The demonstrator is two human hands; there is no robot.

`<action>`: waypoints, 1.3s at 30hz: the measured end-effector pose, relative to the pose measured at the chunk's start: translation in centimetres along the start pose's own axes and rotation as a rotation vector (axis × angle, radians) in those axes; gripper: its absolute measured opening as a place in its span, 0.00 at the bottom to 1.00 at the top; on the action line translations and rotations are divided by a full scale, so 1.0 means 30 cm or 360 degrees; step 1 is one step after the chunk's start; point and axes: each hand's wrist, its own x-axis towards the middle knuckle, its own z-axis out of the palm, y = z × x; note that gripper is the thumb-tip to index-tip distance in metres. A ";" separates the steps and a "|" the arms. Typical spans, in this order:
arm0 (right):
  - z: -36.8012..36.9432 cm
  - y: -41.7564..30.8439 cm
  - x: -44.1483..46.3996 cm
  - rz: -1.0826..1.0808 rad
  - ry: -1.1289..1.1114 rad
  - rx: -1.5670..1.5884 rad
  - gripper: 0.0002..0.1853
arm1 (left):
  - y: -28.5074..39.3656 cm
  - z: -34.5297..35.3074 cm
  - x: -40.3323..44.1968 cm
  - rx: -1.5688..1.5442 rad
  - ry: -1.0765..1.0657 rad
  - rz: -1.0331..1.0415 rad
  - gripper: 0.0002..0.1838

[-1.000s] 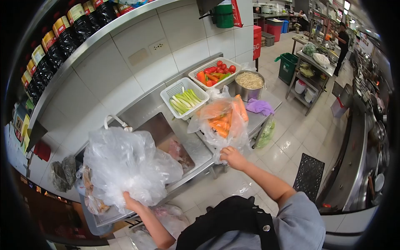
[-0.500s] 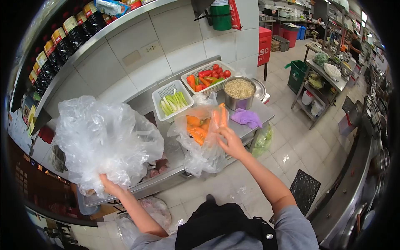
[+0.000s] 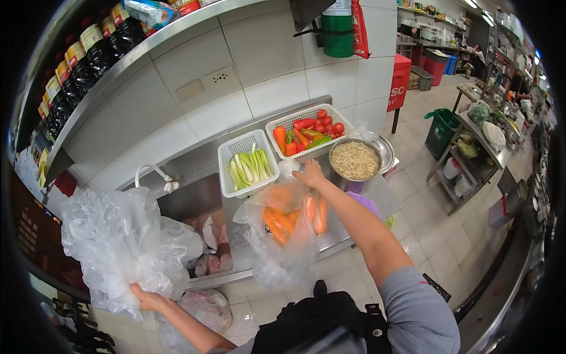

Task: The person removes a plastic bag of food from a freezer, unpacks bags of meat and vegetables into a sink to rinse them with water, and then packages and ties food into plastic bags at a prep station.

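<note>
My left hand (image 3: 147, 298) is closed around a large bundle of clear plastic bags (image 3: 121, 245), held over the left end of the steel counter. My right hand (image 3: 311, 175) reaches across the counter, fingers curled at a small crumpled clear bag (image 3: 288, 170) between the two baskets. Below it lies an open plastic bag (image 3: 283, 259) with orange vegetables (image 3: 282, 224) inside. Carrots (image 3: 319, 213) rest on the counter beside that bag, under my right forearm. Close by stand a white basket of cut green stalks (image 3: 250, 167) and a steel pot of bean sprouts (image 3: 355, 160).
A white basket (image 3: 283, 154) of peppers and tomatoes stands against the wall. Left of the counter top is a sink (image 3: 191, 203) with a white faucet (image 3: 170, 184) and packed pinkish pieces (image 3: 213, 264). A purple cloth (image 3: 367, 203) lies beside the pot. Bottles (image 3: 97, 50) line the shelf above.
My right hand has moved from the carrots up to the small crumpled bag. My left hand has carried the bag bundle down and left, uncovering more of the sink and the faucet.
</note>
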 end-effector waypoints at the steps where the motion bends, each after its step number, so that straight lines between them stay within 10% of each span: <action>1: 0.012 0.005 0.040 0.0017 -0.0079 -0.0063 0.44 | -0.008 0.021 -0.013 -0.0013 0.0040 0.0036 0.25; 6: 0.129 0.014 0.137 0.0338 -0.0240 -0.0054 0.46 | 0.044 0.077 -0.113 0.0062 0.0140 -0.0193 0.24; 11: 0.054 -0.013 0.132 0.0067 -0.0763 -0.0204 0.35 | 0.004 -0.043 -0.102 0.0218 0.0207 0.0266 0.26; 15: -0.341 0.012 0.042 -0.0572 -0.0583 0.0232 0.29 | 0.077 -0.033 -0.263 0.0191 0.0453 0.0578 0.22; 18: -0.649 0.187 0.170 -0.0610 0.0187 0.0454 0.38 | 0.160 -0.032 -0.427 0.0165 0.0606 0.0813 0.19; 22: -0.933 0.525 0.394 0.0007 -0.0110 0.1382 0.38 | 0.259 -0.009 -0.663 0.0224 0.0685 0.0988 0.17; 27: -0.713 0.864 0.459 0.0819 -0.1056 0.2098 0.31 | 0.349 -0.004 -0.922 0.0300 0.0698 0.1044 0.18; 32: -0.530 1.107 0.447 0.0417 -0.0400 0.2387 0.28 | 0.440 0.006 -1.066 0.0339 0.0650 0.1091 0.18; 39: -0.946 1.539 0.134 0.0161 0.0177 0.2975 0.23 | 0.470 0.109 -1.170 0.0334 0.0363 0.1069 0.19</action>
